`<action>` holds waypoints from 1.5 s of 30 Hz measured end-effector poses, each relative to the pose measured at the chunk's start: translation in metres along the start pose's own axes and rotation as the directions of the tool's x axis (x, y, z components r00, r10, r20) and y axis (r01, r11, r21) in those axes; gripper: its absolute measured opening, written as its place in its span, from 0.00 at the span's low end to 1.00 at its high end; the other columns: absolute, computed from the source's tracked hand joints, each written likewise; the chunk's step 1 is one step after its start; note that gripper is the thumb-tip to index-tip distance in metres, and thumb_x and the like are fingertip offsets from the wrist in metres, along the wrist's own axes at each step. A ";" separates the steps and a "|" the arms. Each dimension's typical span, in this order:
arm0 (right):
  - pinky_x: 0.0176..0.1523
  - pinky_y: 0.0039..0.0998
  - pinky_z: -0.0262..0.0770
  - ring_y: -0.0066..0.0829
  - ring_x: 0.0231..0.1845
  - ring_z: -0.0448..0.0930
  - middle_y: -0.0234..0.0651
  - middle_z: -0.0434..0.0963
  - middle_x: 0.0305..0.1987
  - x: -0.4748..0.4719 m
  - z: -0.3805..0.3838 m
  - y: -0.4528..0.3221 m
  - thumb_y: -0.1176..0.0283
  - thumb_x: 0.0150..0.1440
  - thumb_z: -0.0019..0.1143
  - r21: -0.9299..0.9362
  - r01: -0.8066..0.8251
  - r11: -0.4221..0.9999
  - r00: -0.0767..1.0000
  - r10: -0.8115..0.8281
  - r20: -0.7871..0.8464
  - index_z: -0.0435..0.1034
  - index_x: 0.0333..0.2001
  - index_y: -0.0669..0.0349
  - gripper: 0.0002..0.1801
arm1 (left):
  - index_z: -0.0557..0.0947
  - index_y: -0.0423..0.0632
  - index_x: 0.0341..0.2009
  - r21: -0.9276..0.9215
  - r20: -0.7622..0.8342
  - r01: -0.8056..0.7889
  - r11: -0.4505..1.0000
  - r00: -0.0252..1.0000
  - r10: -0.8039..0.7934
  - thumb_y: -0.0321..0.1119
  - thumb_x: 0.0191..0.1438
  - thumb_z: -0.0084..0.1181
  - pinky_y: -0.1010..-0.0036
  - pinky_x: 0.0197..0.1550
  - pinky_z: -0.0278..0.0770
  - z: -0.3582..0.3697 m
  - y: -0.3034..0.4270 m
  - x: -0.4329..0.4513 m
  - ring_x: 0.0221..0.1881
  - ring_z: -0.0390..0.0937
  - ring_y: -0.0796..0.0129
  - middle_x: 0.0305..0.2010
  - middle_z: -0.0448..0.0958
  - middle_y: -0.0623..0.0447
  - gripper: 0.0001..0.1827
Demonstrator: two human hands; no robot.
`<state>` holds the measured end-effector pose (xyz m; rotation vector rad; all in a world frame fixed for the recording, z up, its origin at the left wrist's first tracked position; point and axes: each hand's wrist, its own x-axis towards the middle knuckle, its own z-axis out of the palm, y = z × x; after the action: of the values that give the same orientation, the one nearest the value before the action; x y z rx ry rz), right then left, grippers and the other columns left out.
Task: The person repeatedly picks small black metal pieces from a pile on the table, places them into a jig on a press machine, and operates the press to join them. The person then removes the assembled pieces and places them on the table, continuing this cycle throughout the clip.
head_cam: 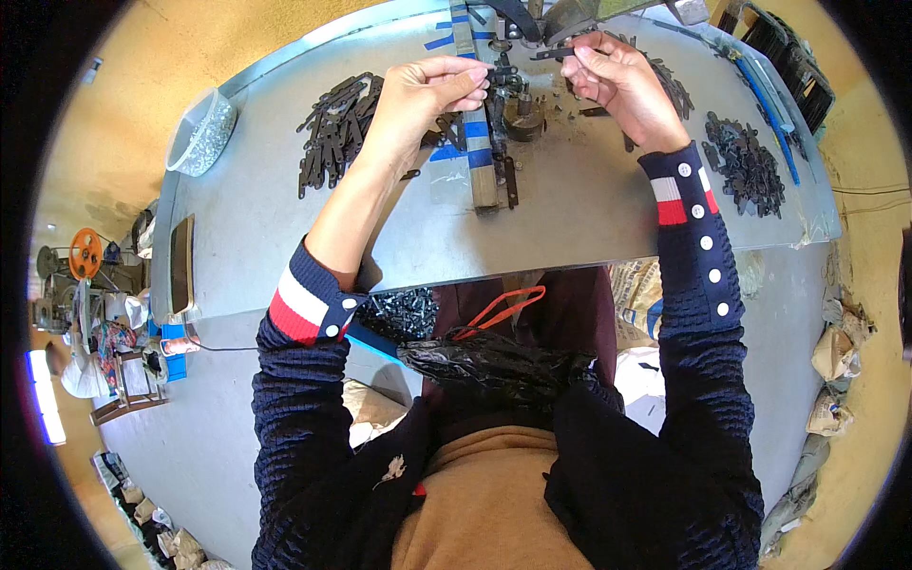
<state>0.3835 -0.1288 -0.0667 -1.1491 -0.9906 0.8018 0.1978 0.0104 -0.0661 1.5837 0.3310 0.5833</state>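
Note:
My right hand [616, 78] pinches a flat dark strip [554, 54] between thumb and fingers, its free end pointing left. To its left, my left hand [445, 84] has thumb and forefinger pressed together. Small dark parts [507, 74] lie right at those fingertips; whether they are gripped is hard to tell. Just below stands a round metal base with a post [524, 117], part of a bench press or similar tool. Beside it runs a wooden bar [483, 185] wrapped in places with blue tape. Long black strips with holes [335, 142] form a heap beyond my left forearm.
Short black parts [748, 167] are heaped at the right of the metal-grey table [570, 228]. A clear plastic tub [206, 135] of small shiny pieces and a phone-like slab [182, 263] sit at the left. Machine parts [570, 25] overhang the far edge. Blue rods [769, 107] lie far right.

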 end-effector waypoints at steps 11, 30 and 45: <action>0.35 0.15 0.68 0.15 0.30 0.71 0.33 0.73 0.31 -0.004 0.003 -0.006 0.69 0.51 0.48 -0.034 -0.056 0.998 0.996 0.058 0.064 0.64 0.38 0.64 0.12 | 0.80 0.43 0.34 0.226 -0.017 -0.121 0.967 0.992 0.128 0.28 0.45 0.55 0.87 0.31 0.68 0.011 -0.002 0.000 0.27 0.70 0.82 0.26 0.76 0.56 0.09; 0.29 0.17 0.70 0.19 0.23 0.73 0.39 0.74 0.25 -0.006 0.012 -0.006 0.62 0.54 0.45 -0.145 -0.151 0.978 0.986 0.160 0.055 0.62 0.32 0.64 0.14 | 0.81 0.44 0.29 0.502 -0.033 -0.161 0.850 0.978 0.206 0.28 0.39 0.59 0.85 0.18 0.59 0.014 -0.006 -0.001 0.16 0.59 0.84 0.12 0.67 0.61 0.08; 0.26 0.18 0.71 0.23 0.21 0.74 0.40 0.74 0.22 -0.009 0.006 -0.006 0.59 0.51 0.48 -0.312 -0.214 0.926 0.956 0.264 0.129 0.65 0.23 0.63 0.17 | 0.80 0.43 0.30 0.477 -0.006 -0.145 0.867 0.986 0.168 0.28 0.40 0.58 0.84 0.23 0.64 0.005 -0.008 -0.001 0.19 0.64 0.82 0.17 0.71 0.58 0.09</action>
<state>0.3742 -0.1365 -0.0619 -1.5008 -1.1520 0.9825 0.2013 0.0064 -0.0741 2.0893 0.4051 0.7019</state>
